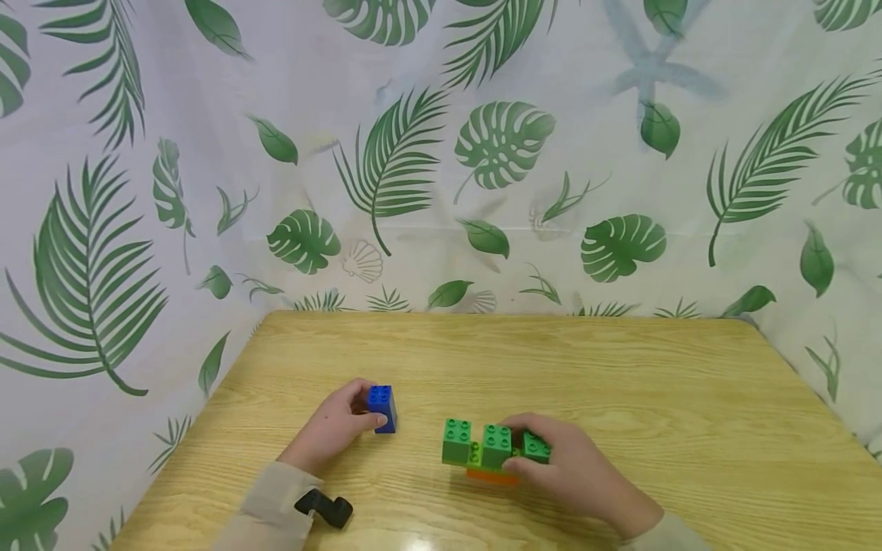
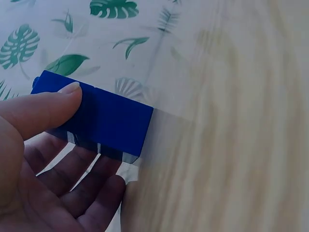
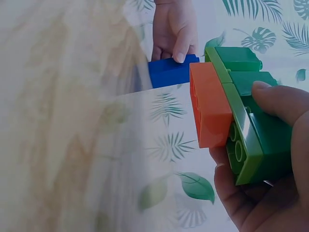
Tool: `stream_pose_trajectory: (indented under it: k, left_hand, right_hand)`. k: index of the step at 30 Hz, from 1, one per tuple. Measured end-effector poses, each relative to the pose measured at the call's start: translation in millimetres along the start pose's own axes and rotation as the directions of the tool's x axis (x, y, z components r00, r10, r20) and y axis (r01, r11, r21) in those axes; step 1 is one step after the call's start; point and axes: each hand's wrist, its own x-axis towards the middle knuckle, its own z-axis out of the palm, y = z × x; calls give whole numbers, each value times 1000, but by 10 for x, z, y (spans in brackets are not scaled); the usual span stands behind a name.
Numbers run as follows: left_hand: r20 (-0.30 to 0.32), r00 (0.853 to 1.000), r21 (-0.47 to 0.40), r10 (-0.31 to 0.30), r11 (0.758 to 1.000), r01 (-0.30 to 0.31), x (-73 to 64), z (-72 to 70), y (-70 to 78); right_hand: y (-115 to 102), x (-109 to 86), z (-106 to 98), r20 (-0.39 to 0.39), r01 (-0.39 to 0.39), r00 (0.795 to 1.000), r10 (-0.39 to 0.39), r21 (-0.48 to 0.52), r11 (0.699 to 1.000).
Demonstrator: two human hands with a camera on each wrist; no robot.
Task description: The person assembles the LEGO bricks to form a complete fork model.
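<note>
My left hand grips a tall blue toy brick, thumb on the near face and fingers behind. The brick stands upright, studs up, its lower end right at the tabletop. In the left wrist view the thumb lies along the flat side of the blue brick. My right hand pinches a built block piece: three green bricks in a row on a lime-green layer, with an orange brick underneath. The right thumb covers part of the green bricks. A gap separates this piece from the blue brick.
The wooden table reaches back to a white curtain printed with green leaves, which also hangs along the left and right sides. A black strap-like device sits at the left sleeve.
</note>
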Motion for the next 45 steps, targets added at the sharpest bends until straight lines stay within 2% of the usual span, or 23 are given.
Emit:
stream_pose_trajectory:
  k: [8, 17, 25, 31, 38, 42, 45]
  left_hand:
    - [112, 994, -7, 16, 1000, -15, -10, 298, 124]
    - [212, 975, -83, 69, 995, -53, -71, 666, 311]
    - [243, 963, -89, 117, 991, -98, -138, 902, 438]
    - [263, 949, -98, 173, 983, -152, -165, 1085, 503]
    - [284, 939, -157, 192, 976, -153, -170, 1258, 565]
    - [300, 932, -183, 202, 971, -152, -189, 1307, 593]
    - [297, 934, -193, 198, 971, -144, -204, 1330, 609]
  right_hand:
    - [-80, -7, -109, -3, -15, 1000, 15, 45, 999]
    - [-166, -27, -224, -35, -24, 999, 25, 9, 1000]
    - [-229, -55, -277, -45, -26, 999, 27, 35, 999]
    - [-264, -72, -310, -54, 8, 998, -6, 41, 999]
    - [-281, -88, -344, -62, 42, 997, -40, 33, 999]
    - [-278, -87, -354, -68, 50, 997, -48, 21, 999]
    - [-279, -87, -362, -75, 56, 996, -54, 18, 998]
